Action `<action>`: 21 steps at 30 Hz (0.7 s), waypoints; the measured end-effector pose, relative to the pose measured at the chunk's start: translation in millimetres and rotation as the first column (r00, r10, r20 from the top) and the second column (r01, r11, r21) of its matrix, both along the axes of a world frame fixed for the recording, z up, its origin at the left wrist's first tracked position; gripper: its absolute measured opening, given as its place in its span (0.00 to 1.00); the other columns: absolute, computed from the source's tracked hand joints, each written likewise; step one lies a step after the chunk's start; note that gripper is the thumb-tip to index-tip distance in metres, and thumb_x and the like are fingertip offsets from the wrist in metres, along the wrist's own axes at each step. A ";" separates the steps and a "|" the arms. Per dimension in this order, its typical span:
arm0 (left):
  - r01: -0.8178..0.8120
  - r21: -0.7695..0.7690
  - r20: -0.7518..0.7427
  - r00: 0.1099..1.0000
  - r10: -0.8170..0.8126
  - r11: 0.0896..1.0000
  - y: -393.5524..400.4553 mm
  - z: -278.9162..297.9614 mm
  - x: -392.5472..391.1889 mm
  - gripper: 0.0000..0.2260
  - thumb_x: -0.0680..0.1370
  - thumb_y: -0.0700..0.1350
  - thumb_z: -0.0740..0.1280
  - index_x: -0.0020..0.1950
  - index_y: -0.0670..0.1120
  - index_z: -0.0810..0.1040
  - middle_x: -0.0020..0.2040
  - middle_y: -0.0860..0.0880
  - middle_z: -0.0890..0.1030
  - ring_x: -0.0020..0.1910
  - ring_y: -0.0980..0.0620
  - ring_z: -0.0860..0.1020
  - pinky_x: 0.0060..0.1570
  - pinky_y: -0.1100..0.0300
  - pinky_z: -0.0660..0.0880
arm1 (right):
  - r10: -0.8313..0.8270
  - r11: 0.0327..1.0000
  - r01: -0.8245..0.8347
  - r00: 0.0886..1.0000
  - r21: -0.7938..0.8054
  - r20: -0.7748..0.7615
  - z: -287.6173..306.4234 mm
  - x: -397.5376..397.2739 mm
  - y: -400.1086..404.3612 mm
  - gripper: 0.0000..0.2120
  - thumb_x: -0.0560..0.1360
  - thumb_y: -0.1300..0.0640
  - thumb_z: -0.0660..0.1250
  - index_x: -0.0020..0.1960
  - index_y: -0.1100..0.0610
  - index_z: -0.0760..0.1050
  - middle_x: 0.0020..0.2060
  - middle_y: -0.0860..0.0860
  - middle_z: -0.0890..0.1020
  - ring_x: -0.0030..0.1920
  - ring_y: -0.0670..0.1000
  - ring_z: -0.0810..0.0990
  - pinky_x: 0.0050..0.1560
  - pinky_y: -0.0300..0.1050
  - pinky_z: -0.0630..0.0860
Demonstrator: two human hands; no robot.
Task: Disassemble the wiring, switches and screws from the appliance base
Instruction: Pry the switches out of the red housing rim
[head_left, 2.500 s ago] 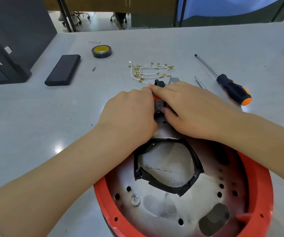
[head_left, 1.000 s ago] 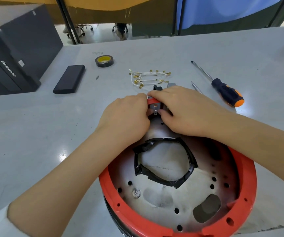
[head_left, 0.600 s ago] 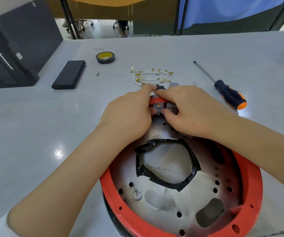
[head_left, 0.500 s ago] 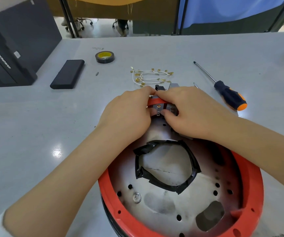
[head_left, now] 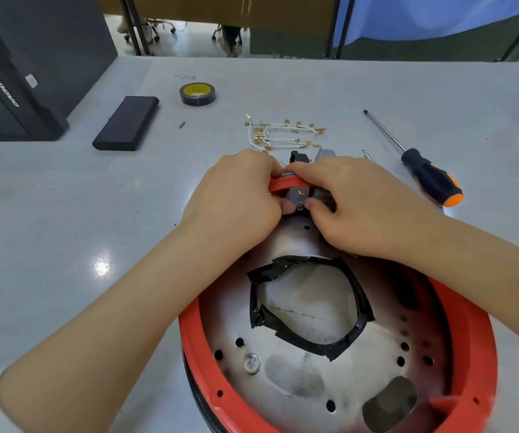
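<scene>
Head view: little change against half a second ago. Both your hands sit on the far rim of the appliance base (head_left: 458,326), same spot; the camera has shifted a touch. Your left hand (head_left: 236,198) is curled over the red rim with fingers across its top and thumb inside. Your right hand (head_left: 358,207) mirrors it, fingers over the rim, thumb pressing just beside the switch (head_left: 300,196); both hands pinch around that part. The base lies upturned on the bench (head_left: 64,214), near edge toward you, black tape ring (head_left: 355,301) in its middle. Loose wires (head_left: 283,134) lie just beyond your hands, screwdriver (head_left: 430,179) to the right, tape roll (head_left: 197,93) further back.
</scene>
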State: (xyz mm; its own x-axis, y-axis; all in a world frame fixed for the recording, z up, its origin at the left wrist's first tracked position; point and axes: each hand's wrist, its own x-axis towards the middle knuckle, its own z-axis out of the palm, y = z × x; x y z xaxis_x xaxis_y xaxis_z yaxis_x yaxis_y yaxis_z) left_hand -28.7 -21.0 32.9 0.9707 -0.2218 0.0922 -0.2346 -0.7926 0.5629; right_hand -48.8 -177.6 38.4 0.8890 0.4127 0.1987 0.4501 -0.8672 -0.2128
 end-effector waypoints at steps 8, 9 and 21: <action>0.002 -0.026 -0.020 1.000 -0.002 1.000 0.5 1.7 -3.4 0.11 0.69 0.49 0.74 0.51 0.56 0.81 0.45 0.53 0.82 0.47 0.50 0.79 0.46 0.56 0.75 | 0.018 1.000 -0.018 1.000 -0.003 0.022 -1.0 -1.0 -0.6 0.17 0.74 0.60 0.61 0.62 0.53 0.72 0.45 0.52 0.77 0.48 0.55 0.75 0.47 0.53 0.72; -0.015 -0.023 -0.012 1.000 0.014 1.000 0.3 1.7 -3.2 0.10 0.69 0.50 0.74 0.50 0.56 0.81 0.45 0.52 0.82 0.47 0.50 0.79 0.43 0.58 0.74 | 0.009 1.000 -0.009 0.999 -0.004 0.031 -1.9 -1.1 -0.5 0.18 0.74 0.59 0.62 0.64 0.53 0.72 0.46 0.52 0.78 0.49 0.55 0.75 0.48 0.52 0.72; -0.031 0.018 0.059 0.998 0.030 0.999 0.7 4.8 -3.8 0.08 0.69 0.56 0.71 0.42 0.53 0.82 0.36 0.52 0.81 0.38 0.52 0.78 0.31 0.64 0.70 | -0.002 0.999 0.005 0.998 -0.042 0.068 -4.0 1.4 -0.2 0.19 0.74 0.59 0.61 0.65 0.54 0.71 0.47 0.54 0.77 0.51 0.58 0.75 0.49 0.55 0.74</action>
State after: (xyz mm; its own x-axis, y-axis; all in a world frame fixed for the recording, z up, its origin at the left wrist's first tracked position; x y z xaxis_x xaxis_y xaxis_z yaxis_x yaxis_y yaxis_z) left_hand -32.4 -20.3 37.7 0.9702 -0.1944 0.1449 -0.2421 -0.8105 0.5334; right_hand -47.5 -177.8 34.4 0.8756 0.4188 0.2409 0.4591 -0.8765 -0.1450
